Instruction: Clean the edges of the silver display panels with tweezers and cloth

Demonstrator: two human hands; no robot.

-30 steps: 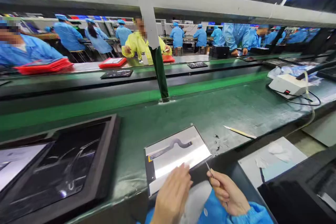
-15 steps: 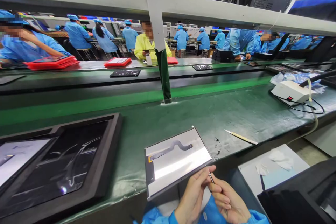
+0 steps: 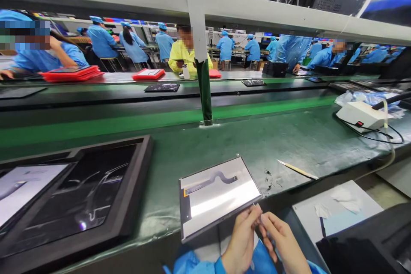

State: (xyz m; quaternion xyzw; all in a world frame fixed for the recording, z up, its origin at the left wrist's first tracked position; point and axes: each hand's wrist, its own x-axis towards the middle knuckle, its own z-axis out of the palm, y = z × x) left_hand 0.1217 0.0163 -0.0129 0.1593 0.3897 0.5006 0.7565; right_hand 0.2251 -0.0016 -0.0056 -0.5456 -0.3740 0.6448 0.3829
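A display panel (image 3: 224,192) lies tilted across the bench's front edge, its silvery back up, with a dark curved ribbon cable (image 3: 205,183) on it. At its near right edge is my left hand (image 3: 240,237), thumb and fingers pressed together; what they pinch is hidden. My right hand (image 3: 284,239) meets the left fingertips, its thumb and forefinger closed. A thin metal tool (image 3: 253,205) shows only its tip by my left thumb; the rest is covered by my fingers. To the right lies a pale-handled blade (image 3: 297,169), near some black scraps (image 3: 269,175).
A dark foam tray (image 3: 141,175) with panels occupies the left. A white device (image 3: 362,115) with cords stands far right; wipes (image 3: 345,200) lie on a white surface below. A post (image 3: 205,92) rises behind the panel. Co-workers sit beyond the conveyor (image 3: 128,100).
The view has shifted slightly, so the bench appears farther right. My right fingers have moved up against the left fingertips, and the metal tool is now mostly covered.
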